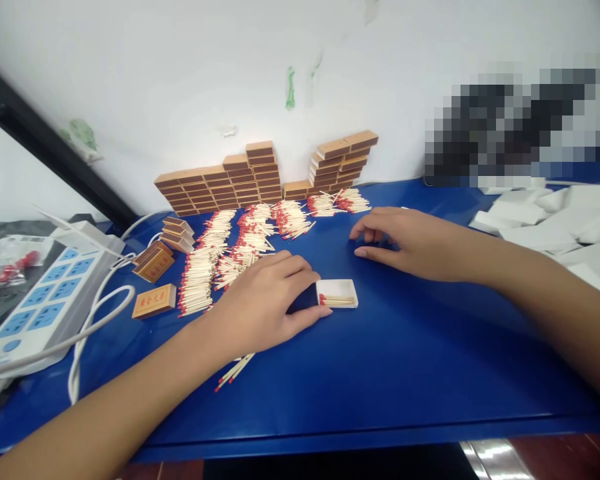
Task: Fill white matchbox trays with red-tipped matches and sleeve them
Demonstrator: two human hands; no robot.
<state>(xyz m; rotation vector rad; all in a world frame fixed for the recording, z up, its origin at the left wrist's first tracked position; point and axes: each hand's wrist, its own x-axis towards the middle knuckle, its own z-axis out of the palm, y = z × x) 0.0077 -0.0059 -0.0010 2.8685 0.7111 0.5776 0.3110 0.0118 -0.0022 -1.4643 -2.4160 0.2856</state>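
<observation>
My left hand (pixel 267 297) lies curled on the blue table (pixel 380 373) beside a small white open matchbox tray (pixel 337 292). Its thumb and fingertips touch the tray's left end, and a few red-tipped matches lie inside the tray. My right hand (pixel 405 241) rests further back and to the right, fingers bent with the tips on the cloth; nothing shows in them. Rows of loose red-tipped matches (pixel 230 253) lie just behind my left hand. A few stray matches (pixel 235 370) poke out under my left wrist.
Stacked brown matchboxes (pixel 240 180) line the white wall at the back. More boxes (pixel 154 300) lie at the left near a white power strip (pixel 45 300) and its cables. White tray pieces (pixel 555 223) pile up at the right. The table's front edge runs near the bottom.
</observation>
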